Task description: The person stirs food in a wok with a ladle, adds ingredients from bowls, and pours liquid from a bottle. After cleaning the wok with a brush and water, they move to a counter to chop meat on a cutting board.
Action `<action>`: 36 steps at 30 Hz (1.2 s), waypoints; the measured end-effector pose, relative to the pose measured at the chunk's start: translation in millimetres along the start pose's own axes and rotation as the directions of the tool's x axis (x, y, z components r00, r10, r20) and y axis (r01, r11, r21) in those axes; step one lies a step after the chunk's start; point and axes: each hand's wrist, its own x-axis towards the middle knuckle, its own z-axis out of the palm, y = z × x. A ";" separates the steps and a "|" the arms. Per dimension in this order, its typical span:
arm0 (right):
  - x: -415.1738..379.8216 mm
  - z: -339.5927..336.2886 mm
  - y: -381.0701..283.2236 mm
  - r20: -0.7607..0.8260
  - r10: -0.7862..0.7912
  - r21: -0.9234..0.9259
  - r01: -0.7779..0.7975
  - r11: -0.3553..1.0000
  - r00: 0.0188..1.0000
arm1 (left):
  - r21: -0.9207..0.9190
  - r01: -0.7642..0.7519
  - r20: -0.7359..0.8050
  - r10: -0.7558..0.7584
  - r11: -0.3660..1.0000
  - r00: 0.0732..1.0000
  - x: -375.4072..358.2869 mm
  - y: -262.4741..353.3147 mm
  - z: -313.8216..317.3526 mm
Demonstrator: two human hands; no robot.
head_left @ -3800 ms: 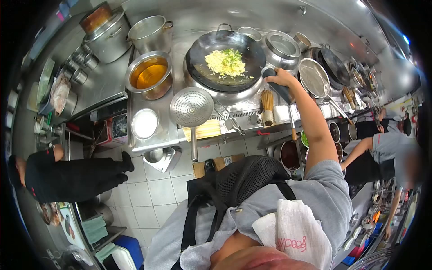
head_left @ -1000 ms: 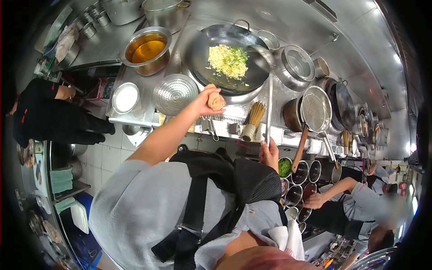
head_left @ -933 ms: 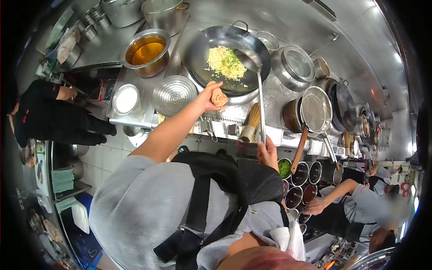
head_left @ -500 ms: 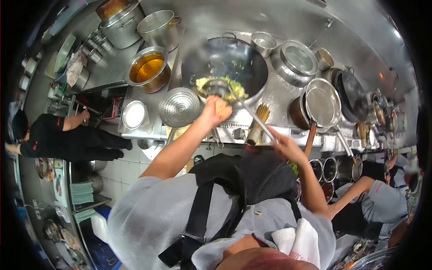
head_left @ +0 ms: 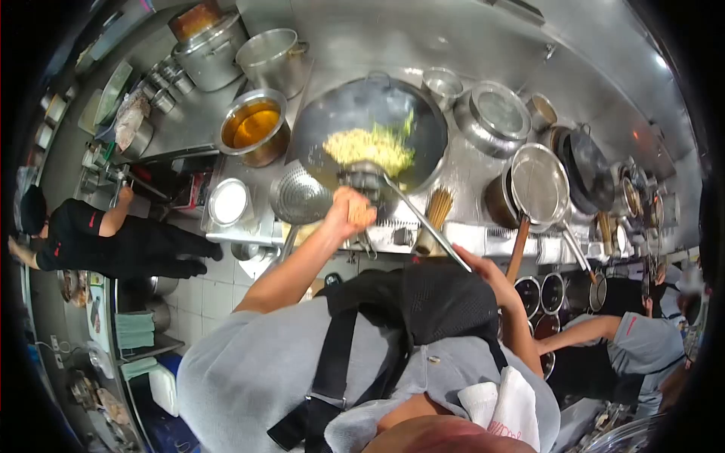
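Observation:
My left hand point(head_left: 344, 219) is closed round a tan folded cloth point(head_left: 363, 216) at the near edge of a large black wok point(head_left: 321, 113). The wok handle under the cloth is hidden. Yellowish chopped food point(head_left: 366, 149) with green pieces lies in a heap inside the wok, with light steam above it. My right hand point(head_left: 487, 273) grips the handle end of a long metal ladle point(head_left: 423, 219). The ladle's bowl reaches to the wok's near rim, just below the food and close above my left hand.
A perforated strainer point(head_left: 302, 195) sits left of the wok, near a pot of amber liquid point(head_left: 257, 130) and a white-filled bowl point(head_left: 228, 202). Rightward are a bamboo brush point(head_left: 436, 215), a mesh sieve point(head_left: 539, 181) and stacked pots. Co-workers stand left point(head_left: 83, 234) and right point(head_left: 642, 340).
The food has spread into a larger heap farther up the wok. My left hand has come back toward me, and the ladle's bowl has shifted from the food to the near rim.

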 end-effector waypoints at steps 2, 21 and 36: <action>7.9 -9.9 -34.6 0.062 0.352 0.096 -0.357 0.929 0.934 | 0.059 -0.090 0.168 0.079 0.994 0.983 6.1 1.6 -6.3; 138.7 41.5 30.2 -0.309 0.173 -0.390 -0.291 0.874 0.935 | 0.051 -0.110 0.381 0.083 0.993 0.921 55.6 -31.2 -47.1; 105.1 43.5 27.6 -0.338 0.128 -0.310 -0.239 0.920 0.932 | 0.234 -0.053 0.277 -0.014 0.971 0.961 29.9 -23.7 -100.4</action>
